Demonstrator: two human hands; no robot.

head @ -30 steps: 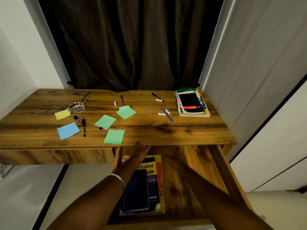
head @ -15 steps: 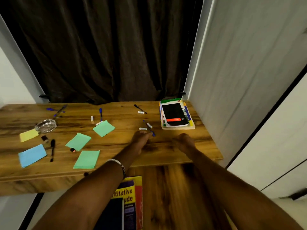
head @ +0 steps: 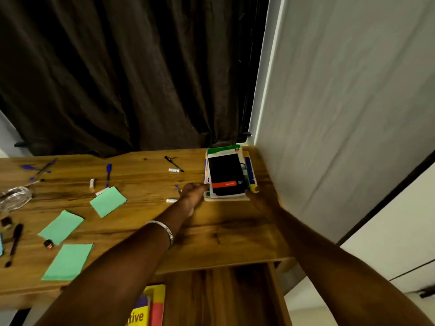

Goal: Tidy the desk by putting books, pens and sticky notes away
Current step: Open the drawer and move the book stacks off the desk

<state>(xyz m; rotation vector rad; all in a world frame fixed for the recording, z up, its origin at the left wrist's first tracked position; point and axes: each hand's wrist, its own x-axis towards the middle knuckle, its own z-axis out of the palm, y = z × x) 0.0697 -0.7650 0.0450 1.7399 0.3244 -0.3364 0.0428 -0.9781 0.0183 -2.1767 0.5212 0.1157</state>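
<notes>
we find both hands at the stack of books in the right centre of the frame, hard against the far right corner of the desk. the left hand is at the stack's near left corner with fingers curled against its edge, and the right hand is at the near right corner; in both cases the fingertips are hidden behind or under the books, so we cannot tell whether either grip has closed. we judge the step in hand to be lifting the stack toward the open drawer at lower centre, where a yellow book already lies. the risk we note: the stack is uneven, with a black-covered book on top of wider ones, so a lift from the near corners alone could let the upper books slide off toward the curtain or the wall. the left forearm also passes over a blue pen and a white cap, which a sweep could knock away. three green sticky notes and further pens remain scattered at left. the yellow book is cut off by the bottom edge, a glass dish by the left edge, and the small dark items at lower left are too blurred to name.
</notes>
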